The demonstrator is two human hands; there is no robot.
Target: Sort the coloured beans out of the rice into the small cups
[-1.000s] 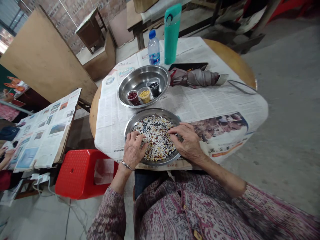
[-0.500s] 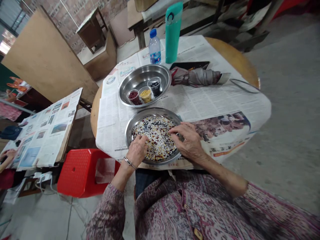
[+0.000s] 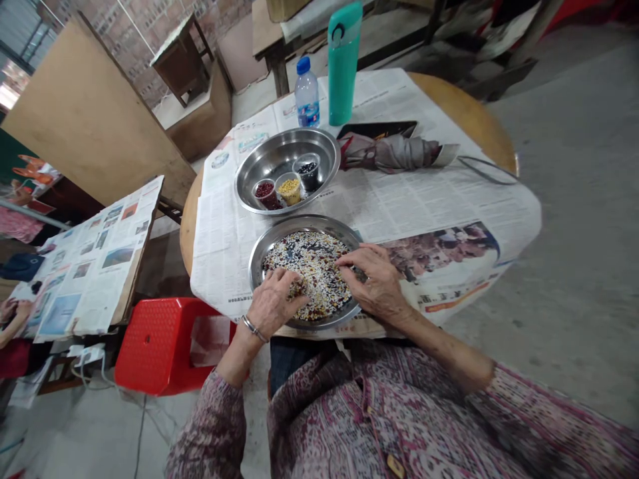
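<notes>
A steel pan (image 3: 259, 256) near the table's front edge holds mixed beans (image 3: 312, 263) in white, dark, red and yellow. My left hand (image 3: 272, 306) rests on the near left of the heap, fingers curled over beans with some cupped in it. My right hand (image 3: 374, 279) lies on the pan's right side, fingertips pressed together among the beans. Behind, a second steel pan (image 3: 254, 169) carries three small cups: red beans (image 3: 264, 191), yellow beans (image 3: 288, 187) and black beans (image 3: 308, 171).
Newspaper (image 3: 424, 199) covers the round table. At the back stand a water bottle (image 3: 306, 93) and a teal flask (image 3: 342, 63), with a folded umbrella (image 3: 394, 154) and a dark phone (image 3: 379, 128). A red stool (image 3: 160, 342) sits at the left.
My left hand has curled and slid right and nearer over the beans, gathering some. My right hand has stayed almost still. The view shifted slightly.
</notes>
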